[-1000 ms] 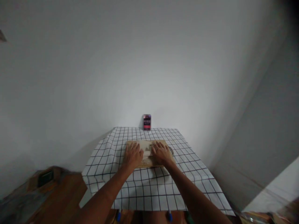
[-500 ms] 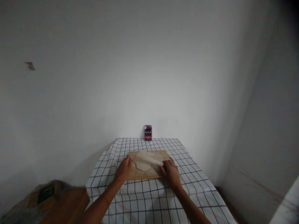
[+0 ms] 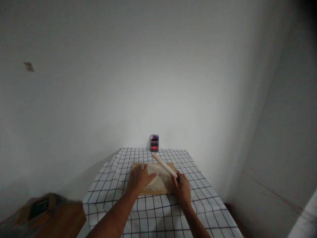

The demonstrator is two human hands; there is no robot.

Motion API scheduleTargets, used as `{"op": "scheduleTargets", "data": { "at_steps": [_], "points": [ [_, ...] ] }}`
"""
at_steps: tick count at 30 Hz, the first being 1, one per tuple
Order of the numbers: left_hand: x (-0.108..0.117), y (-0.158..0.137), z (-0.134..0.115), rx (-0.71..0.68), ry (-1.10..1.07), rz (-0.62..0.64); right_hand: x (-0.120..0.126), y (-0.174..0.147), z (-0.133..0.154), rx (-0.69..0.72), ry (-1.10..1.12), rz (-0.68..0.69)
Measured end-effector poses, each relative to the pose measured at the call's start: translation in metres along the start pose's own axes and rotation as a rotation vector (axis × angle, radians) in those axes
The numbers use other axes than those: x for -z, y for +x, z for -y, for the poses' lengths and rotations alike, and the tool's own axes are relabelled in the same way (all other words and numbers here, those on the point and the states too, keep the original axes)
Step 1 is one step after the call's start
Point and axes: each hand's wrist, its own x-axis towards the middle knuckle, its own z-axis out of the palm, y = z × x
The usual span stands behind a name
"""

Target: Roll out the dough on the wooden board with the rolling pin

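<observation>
Across the board (image 3: 158, 191), on its right half, a pale rolling pin (image 3: 164, 165) slants away from the person, its long axis running from the board's right edge to beyond the middle of the far edge. The right hand (image 3: 182, 188), beside the board's right edge, is the nearer to the pin and is closed about its near end. The left hand (image 3: 138, 178), over the board's left part and apart from the pin, is spread, thumb away from fingers, on a flat sheet of dough (image 3: 152, 169). Whether pin and dough touch cannot be told. Beneath the board extends the checked cloth (image 3: 208, 208) of the tabletop.
</observation>
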Motion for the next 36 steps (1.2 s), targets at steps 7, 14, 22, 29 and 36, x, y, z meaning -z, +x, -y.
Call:
{"op": "scheduleTargets", "data": {
  "at_steps": [7,14,22,29,36],
  "points": [
    [-0.006,0.021,-0.008,-0.076,-0.108,0.217,0.002,0.002,0.000,-0.080,0.104,-0.059],
    [-0.009,0.028,0.029,-0.297,-0.239,0.267,0.011,0.003,0.006,-0.149,0.171,-0.046],
    [-0.021,0.030,0.044,-0.175,-0.307,0.006,0.011,0.003,0.005,-0.129,0.104,-0.040],
    [-0.019,0.025,0.044,-0.214,-0.191,0.005,0.015,0.004,0.009,-0.142,0.116,-0.022],
    [-0.015,0.021,0.041,-0.230,-0.187,-0.029,0.015,0.003,0.010,-0.140,0.102,-0.023]
  ]
}}
